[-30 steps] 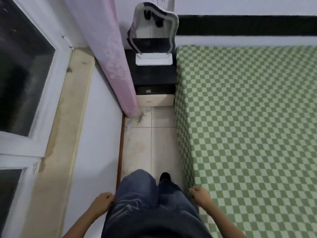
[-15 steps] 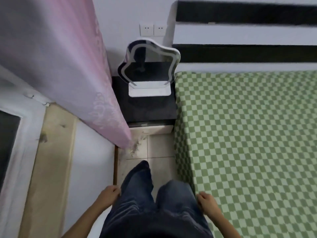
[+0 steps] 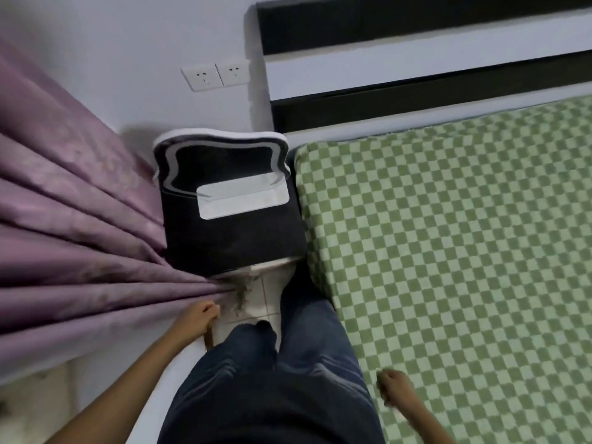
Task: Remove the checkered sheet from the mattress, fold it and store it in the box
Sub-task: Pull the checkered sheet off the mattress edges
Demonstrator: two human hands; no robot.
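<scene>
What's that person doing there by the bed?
A person stands between the purple curtain and the green checkered sheet, facing a nightstand with a mirror on it. The sheet lies spread out flat, not yet pulled off. The left hand hangs by the curtain and the right hand over the sheet's edge, both loosely curled, holding nothing.

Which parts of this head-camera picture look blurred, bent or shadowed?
Head view: the right hand smears with motion blur over the checkered sheet; the headboard stripes slant and bow from the wide lens; the mirror casts a soft shadow on the wall; lighting dim.
</scene>
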